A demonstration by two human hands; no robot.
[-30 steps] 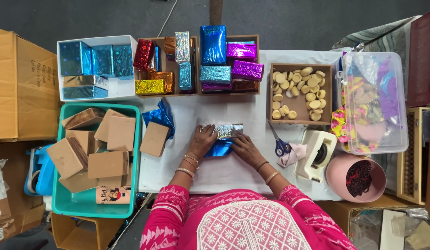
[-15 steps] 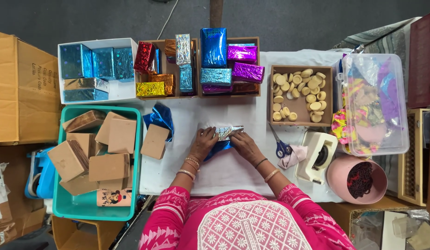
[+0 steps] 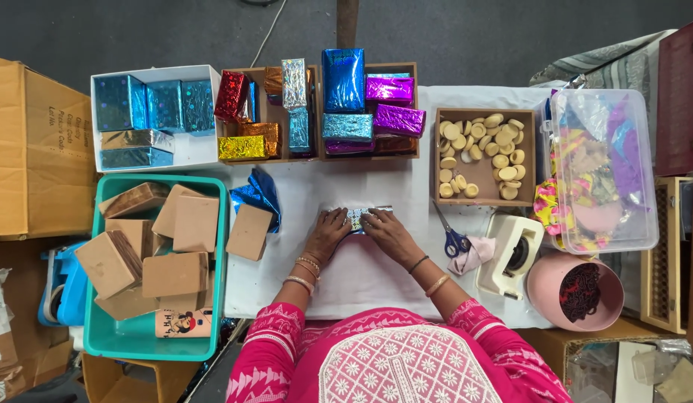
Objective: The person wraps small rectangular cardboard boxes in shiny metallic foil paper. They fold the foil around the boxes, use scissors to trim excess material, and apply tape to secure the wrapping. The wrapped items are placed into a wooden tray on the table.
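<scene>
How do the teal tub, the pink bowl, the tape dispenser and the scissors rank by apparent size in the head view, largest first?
1. Teal tub
2. Pink bowl
3. Tape dispenser
4. Scissors

All sit at about table level, though the tub may sit slightly lower, so nearness hardly skews this.
</scene>
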